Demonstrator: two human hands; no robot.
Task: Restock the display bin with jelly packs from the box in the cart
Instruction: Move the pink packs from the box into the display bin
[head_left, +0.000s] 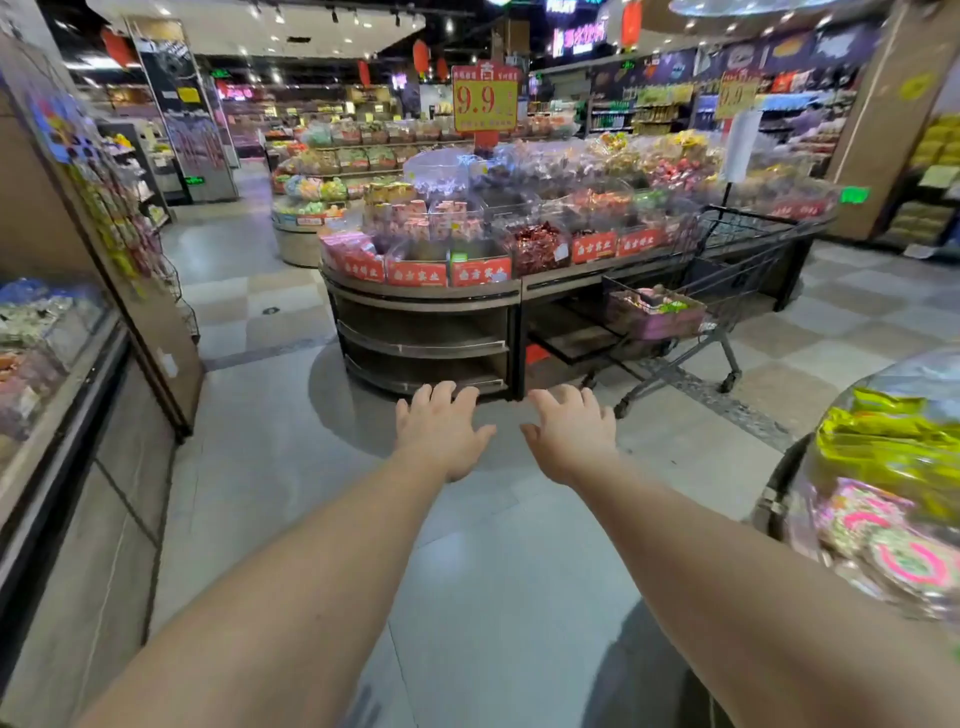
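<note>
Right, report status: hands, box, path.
Left hand, right hand open, empty. Box in cart, beside the display stand. Floor between bare.

"Where are we?"

"In a big shop, a food store. See the round stand (421, 301) piled with bags of sweets (535, 244)? A yellow price sign (484, 98) says 9.9."

"And that thing with wheels?"

"A shopping cart (727, 280) by the stand. More shelves (639, 111) of goods stand at the back, under bright lights."
</note>
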